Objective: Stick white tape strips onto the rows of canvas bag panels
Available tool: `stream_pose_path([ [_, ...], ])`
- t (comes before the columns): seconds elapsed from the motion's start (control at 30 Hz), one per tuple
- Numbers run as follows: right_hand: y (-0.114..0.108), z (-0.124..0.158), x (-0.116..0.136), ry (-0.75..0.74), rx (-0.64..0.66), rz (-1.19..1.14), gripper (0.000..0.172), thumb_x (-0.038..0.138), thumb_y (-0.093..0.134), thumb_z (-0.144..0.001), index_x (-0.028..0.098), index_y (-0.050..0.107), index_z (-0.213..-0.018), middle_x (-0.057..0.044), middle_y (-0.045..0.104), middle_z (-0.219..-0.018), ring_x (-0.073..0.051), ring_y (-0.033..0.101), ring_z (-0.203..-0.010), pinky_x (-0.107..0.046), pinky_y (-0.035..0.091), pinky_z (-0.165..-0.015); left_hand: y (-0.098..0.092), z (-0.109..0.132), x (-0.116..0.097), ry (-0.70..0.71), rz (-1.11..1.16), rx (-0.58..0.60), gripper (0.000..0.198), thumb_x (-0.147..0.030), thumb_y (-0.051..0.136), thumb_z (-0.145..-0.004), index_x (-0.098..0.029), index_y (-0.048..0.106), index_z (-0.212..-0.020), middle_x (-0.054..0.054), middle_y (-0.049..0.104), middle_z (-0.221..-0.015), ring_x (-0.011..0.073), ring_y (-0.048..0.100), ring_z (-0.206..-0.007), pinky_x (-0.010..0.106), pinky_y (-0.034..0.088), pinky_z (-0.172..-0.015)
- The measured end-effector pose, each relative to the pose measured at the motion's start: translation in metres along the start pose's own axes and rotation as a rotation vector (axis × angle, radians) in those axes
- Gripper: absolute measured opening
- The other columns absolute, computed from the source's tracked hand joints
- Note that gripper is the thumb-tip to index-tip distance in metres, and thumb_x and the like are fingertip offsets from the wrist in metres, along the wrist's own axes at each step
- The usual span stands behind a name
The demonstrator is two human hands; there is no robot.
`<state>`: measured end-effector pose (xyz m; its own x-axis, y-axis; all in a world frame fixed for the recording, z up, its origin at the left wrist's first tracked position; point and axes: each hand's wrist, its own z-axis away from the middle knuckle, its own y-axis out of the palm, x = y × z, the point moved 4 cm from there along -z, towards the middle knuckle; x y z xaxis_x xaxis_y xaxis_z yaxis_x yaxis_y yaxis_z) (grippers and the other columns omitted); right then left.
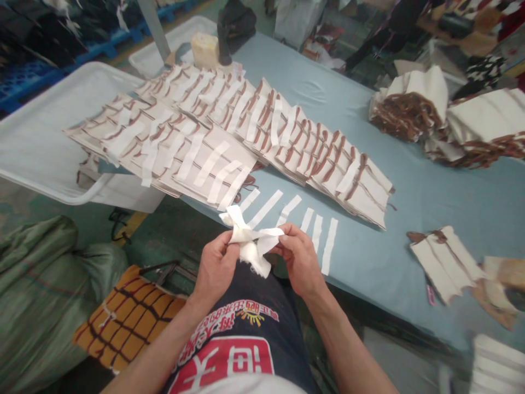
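Between my two hands hangs a bunched bundle of white fabric strips [250, 241], held just off the table's near edge. My left hand [217, 268] pinches its left side between thumb and fingers. At the right end, my right hand [299, 260] grips a strip with thumb and forefinger. Several loose white strips [329, 246] lie side by side on the blue tabletop beyond my hands. Past them are overlapping rows of cream fabric pieces with brown trim [320, 153], and white strips [191, 156] rest across many of these.
The blue-covered table [414, 219] carries stacks of cream and brown pieces [410, 104] at the far right. A single cream piece [447, 262] lies nearer. White plastic bins [49, 126] stand at left, above a green sack [45, 295] and an orange checked cushion [127, 317].
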<state>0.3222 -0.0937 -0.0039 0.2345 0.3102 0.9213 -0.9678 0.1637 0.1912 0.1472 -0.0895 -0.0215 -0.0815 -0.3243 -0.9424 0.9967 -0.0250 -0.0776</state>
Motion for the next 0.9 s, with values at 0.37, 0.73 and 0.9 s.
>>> stream_pose_path([
  [0.37,0.011,0.004,0.015,0.039,0.067,-0.207,0.026,0.047,0.057,-0.079,0.027,0.042,-0.075,0.003,0.047,-0.062,-0.018,0.051,-0.06,-0.033,0.05,-0.062,0.019,-0.007,0.031,-0.252,0.516,0.052,0.015,-0.024,0.072,-0.067,-0.014,0.077,-0.076,-0.001,0.068,-0.063,0.0144,0.055,-0.06,0.023,0.044,-0.058],
  [0.73,-0.018,0.004,0.002,0.315,0.251,-0.106,0.054,0.059,0.08,-0.076,0.024,0.041,-0.066,0.015,0.019,-0.049,-0.005,0.006,-0.044,-0.019,0.008,-0.038,0.001,-0.006,0.017,-0.39,0.964,0.134,0.01,-0.019,0.072,-0.064,-0.017,0.071,-0.073,0.001,0.072,-0.067,0.0171,0.072,-0.07,0.029,0.062,-0.075],
  [0.9,-0.035,0.002,0.016,0.235,0.353,0.376,0.052,0.068,0.073,-0.081,0.02,0.057,-0.073,0.009,0.039,-0.053,-0.006,0.024,-0.046,-0.021,0.017,-0.044,-0.019,-0.005,-0.001,-0.343,0.947,0.256,0.012,-0.015,0.073,-0.06,-0.011,0.074,-0.072,0.004,0.066,-0.052,0.0209,0.071,-0.058,0.029,0.06,-0.06],
])
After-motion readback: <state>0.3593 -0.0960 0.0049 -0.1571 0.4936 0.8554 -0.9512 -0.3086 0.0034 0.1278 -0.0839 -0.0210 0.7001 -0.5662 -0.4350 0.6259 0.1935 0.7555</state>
